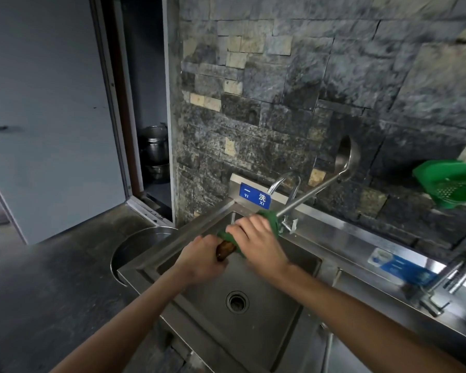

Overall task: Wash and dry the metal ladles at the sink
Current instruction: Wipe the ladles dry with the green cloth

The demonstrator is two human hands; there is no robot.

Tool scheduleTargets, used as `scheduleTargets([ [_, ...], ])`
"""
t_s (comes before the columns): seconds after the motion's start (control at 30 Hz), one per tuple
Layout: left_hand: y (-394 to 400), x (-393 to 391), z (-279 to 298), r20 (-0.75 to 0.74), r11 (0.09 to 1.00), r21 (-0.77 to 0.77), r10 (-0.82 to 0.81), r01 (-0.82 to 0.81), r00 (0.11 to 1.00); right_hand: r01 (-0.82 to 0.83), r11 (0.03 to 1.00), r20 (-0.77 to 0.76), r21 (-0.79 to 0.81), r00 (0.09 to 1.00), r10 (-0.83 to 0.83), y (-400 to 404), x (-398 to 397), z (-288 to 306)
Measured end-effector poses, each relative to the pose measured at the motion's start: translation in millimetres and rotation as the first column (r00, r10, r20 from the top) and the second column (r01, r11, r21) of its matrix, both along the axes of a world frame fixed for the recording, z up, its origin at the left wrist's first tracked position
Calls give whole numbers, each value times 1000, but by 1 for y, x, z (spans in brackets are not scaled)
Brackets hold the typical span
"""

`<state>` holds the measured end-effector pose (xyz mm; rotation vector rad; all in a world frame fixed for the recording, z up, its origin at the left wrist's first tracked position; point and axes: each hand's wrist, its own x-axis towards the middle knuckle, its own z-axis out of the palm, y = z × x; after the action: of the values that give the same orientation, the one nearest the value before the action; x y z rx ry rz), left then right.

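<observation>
Over the steel sink [172, 261] a long metal ladle [314, 193] is held slanting up and to the right, its bowl raised in front of the dark stone wall [334, 90] and its brown wooden handle end low at the left. The left hand [202, 261] has its grip curled round that wooden end. The right hand [256, 238] has its grip closed round a green cloth [271, 220] that is wrapped about the ladle's shaft just above the left hand, so both hands sit close together above the basin. The drain [237, 302] lies open in the basin floor below them. Behind the shaft a curved tap [281, 184] rises from the sink's back edge, beside a blue sign [254, 196]. Farther right a green colander [452, 184] sits near the wall, and another tap [447, 284] stands at the right edge. Left of the sink a round metal basin [140, 240] rests low, and steel pots [155, 148] are stacked in the doorway beyond
</observation>
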<state>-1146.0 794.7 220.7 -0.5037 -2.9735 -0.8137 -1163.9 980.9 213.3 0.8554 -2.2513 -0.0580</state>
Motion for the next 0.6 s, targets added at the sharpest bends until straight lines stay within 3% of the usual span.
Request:
scheduleTargets([
  [0.17,-1,5,1,28,995,60,-75,74,997,-118,968,-113,220,983,145,46,-20,32],
  [0.23,-12,10,-2,85,993,84,-90,82,992,-19,980,-110,196,993,41,83,-34,50],
  [0.3,-25,12,-6,125,992,94,-97,86,987,186,969,-24,165,983,-184,129,-48,75],
  [0.4,-23,8,-2,93,992,89,-94,86,991,363,928,57,87,928,-368,145,-53,98],
  [0.47,-1,-4,14,55,984,143,-115,106,992,261,965,-23,27,965,-260,103,-46,87],
  [0.53,24,-14,31,66,952,272,-165,142,984,46,998,-91,42,995,-42,51,-32,66],
  [0.6,39,-15,40,168,786,607,-274,120,947,-59,996,-80,72,995,65,25,-21,54],
])
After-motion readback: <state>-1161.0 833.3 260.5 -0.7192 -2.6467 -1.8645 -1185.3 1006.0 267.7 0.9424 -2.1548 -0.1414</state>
